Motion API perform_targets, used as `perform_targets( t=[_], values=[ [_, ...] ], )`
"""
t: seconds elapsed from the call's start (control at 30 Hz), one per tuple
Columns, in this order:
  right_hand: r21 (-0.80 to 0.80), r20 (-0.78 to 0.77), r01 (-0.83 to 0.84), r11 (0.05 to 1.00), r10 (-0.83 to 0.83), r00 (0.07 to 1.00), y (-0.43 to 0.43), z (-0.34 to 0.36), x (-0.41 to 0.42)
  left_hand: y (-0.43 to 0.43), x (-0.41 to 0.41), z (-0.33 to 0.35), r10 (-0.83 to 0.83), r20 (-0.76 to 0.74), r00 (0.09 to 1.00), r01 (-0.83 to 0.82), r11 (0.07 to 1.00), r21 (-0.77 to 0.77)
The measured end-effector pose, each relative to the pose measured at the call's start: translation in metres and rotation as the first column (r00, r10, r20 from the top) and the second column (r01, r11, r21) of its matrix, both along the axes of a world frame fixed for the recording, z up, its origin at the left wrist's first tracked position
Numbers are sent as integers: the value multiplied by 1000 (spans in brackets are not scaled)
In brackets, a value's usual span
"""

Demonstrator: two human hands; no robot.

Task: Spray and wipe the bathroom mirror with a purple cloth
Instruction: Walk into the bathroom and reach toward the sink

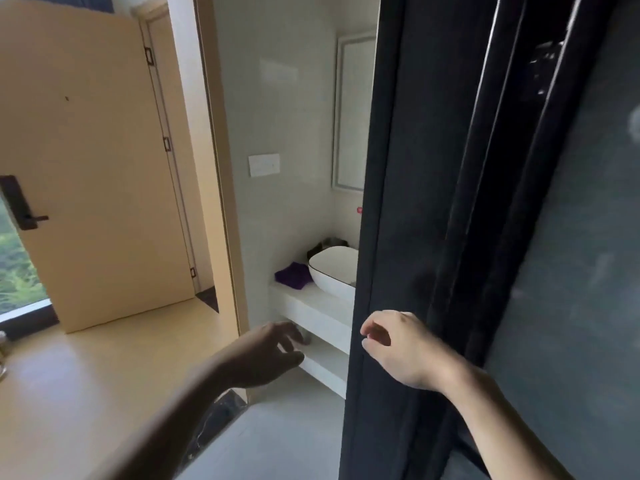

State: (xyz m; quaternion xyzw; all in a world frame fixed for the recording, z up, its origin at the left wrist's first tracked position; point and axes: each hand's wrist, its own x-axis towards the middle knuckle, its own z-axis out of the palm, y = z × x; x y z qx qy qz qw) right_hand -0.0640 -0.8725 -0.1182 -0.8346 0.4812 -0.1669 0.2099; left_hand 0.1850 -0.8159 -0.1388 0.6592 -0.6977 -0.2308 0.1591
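The purple cloth (292,275) is a soft, plush heap lying crumpled on the smooth white counter (311,301). It lies just beside the left of a glossy white basin (334,271), an oval bowl with a thin dark rim. Above them on the pale tiled wall hangs the mirror (355,116), a tall rectangle with a light border. Its right part is hidden behind the matte black door frame (384,168). To the right of that frame is a dark, smeary glass panel (571,254). On the left stands a flat, pale wooden door (97,168) with a black lock plate (19,204), above a smooth beige floor (86,375).

Both my bare forearms stretch forward from the lower edge. My left grip (273,355) is in shadow, palm turned inward, fingers loosely curled and holding nothing. It hangs in front of the shelf under the counter. My right grip (398,348) is brightly lit, back of the hand up, fingers loosely bent with thumb and forefinger near each other, holding nothing. It is in front of the black frame, and I cannot tell whether it touches it.

The cloth is above and beyond my left grip, well apart from both. The mirror is higher up the wall, far from either grip.
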Motion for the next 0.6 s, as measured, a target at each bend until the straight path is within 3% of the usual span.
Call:
perform_targets(
  t=[0.13, 0.3, 0.6],
  values=[
    [-46, 74, -31, 998, 35, 997, -51, 8, 63, -33, 66, 17, 59, -12, 998, -59, 998, -37],
    [46, -24, -127, 991, 128, 992, -89, 1, 138, -46, 134, 17, 159, -5, 987, -159, 987, -29],
    [143, -40, -238, 961, 246, 968, -146, -27, 255, -79, 233, 2, 293, -10, 956, -293, 956, -7]
  ],
)
